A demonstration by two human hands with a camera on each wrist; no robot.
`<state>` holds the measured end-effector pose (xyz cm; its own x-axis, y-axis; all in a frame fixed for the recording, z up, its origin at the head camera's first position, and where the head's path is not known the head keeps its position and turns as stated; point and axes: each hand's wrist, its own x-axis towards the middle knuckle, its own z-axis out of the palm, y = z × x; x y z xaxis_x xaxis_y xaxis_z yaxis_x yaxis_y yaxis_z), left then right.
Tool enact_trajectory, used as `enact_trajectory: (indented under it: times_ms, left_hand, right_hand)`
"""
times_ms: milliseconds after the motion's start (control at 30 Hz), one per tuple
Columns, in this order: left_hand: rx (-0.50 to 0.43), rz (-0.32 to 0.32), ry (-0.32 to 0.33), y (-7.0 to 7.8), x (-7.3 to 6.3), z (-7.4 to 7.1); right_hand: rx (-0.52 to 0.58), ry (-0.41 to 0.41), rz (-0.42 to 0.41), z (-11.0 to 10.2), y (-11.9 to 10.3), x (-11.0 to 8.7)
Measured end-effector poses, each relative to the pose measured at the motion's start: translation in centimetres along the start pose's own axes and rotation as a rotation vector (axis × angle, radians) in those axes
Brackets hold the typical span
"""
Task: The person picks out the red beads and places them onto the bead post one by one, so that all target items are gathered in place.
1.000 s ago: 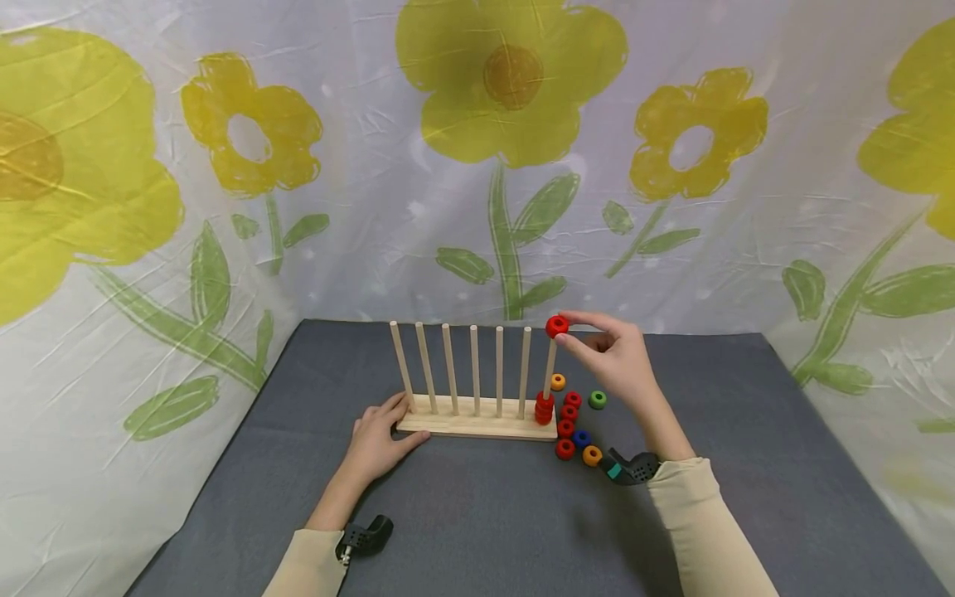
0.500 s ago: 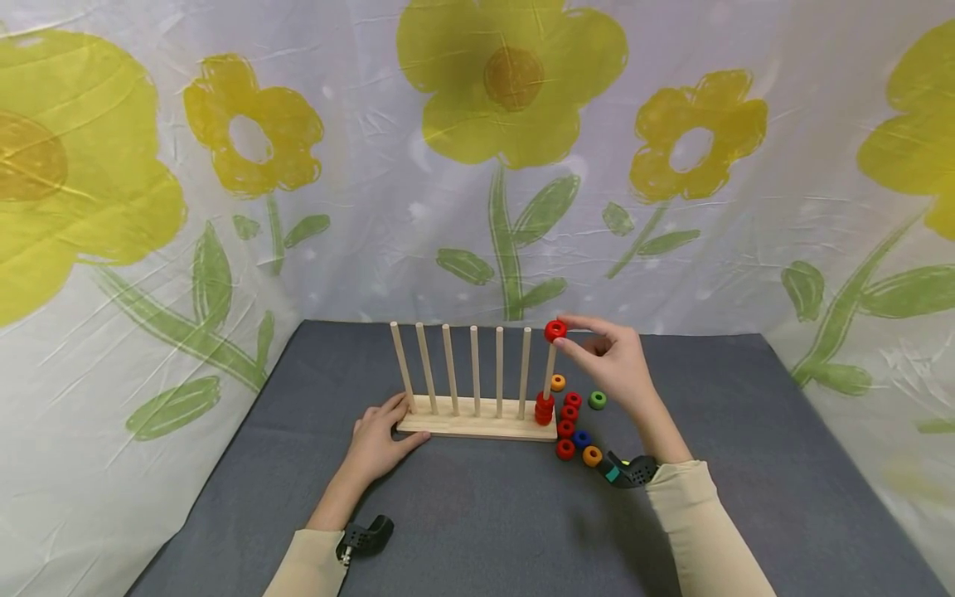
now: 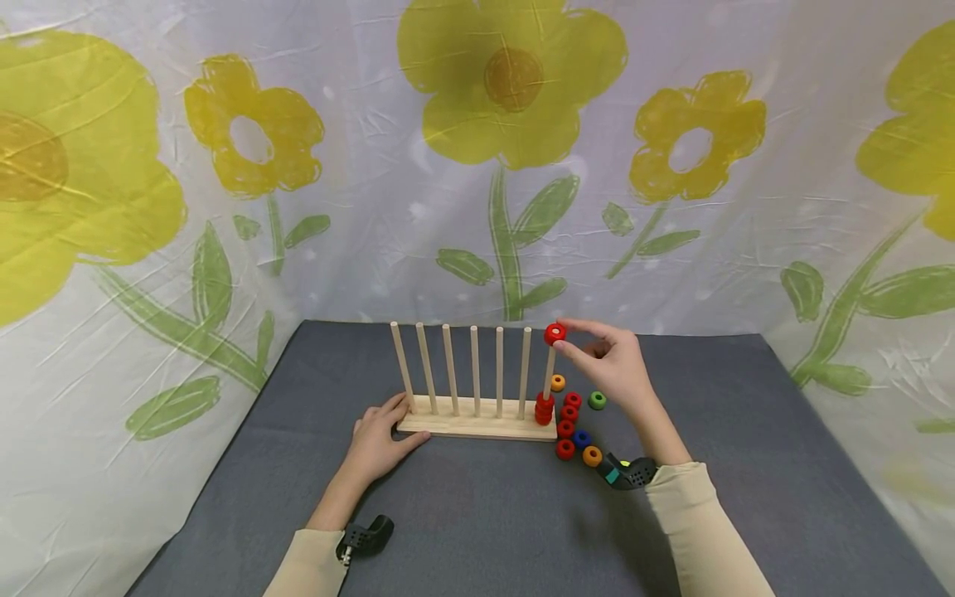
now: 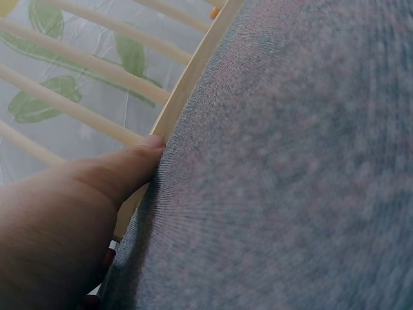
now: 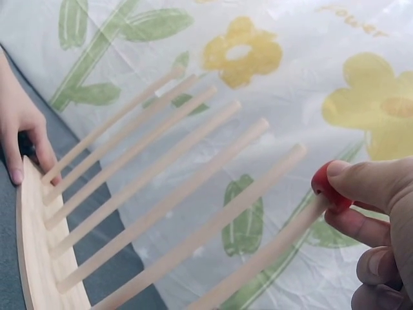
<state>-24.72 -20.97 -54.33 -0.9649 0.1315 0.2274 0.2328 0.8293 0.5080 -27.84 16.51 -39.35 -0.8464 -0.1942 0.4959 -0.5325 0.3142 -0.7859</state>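
Observation:
A wooden peg stand (image 3: 477, 428) with a row of upright pegs lies across the dark cloth. At its left end my left hand (image 3: 375, 444) grips the base, thumb along the front edge and fingers behind. My right hand (image 3: 618, 369) pinches a red bead (image 3: 555, 333) between thumb and index finger. The bead sits around the tip of the rightmost peg (image 5: 277, 248), whose end shows in its hole. Lower on that peg is a short stack of red beads (image 3: 545, 409). The other pegs carry no beads.
Right of the stand lie several loose red beads (image 3: 565, 449), a blue bead (image 3: 582, 437), an orange bead (image 3: 593, 456), another orange bead (image 3: 558, 382) and a green bead (image 3: 597, 400). A flower-printed curtain (image 3: 358, 232) hangs behind the table.
The red bead and my right hand have come slightly left and down, and the bead now surrounds the peg's tip. My left hand has stayed put.

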Motion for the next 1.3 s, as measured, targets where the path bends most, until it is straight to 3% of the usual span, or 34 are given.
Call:
enact_trajectory:
  times_ms: [600,967,1167,1300]
  left_hand:
    - [-0.001,0.000,0.006,-0.2,0.0,0.2]
    - [-0.002,0.012,0.021,-0.4,0.1,0.2]
    - [0.001,0.009,0.013,-0.4,0.0,0.4]
    - [0.002,0.000,0.004,-0.4,0.1,0.3]
  right_hand:
    - [-0.036,-0.003,0.005,-0.1,-0.2,0.0]
    - [-0.021,-0.086,0.047,-0.2,-0.1,0.0]
    - [-0.027,-0.092,0.040,-0.3,-2.9,-0.4]
    - [-0.034,-0.080,0.021,-0.4,-1.5,-0.4]
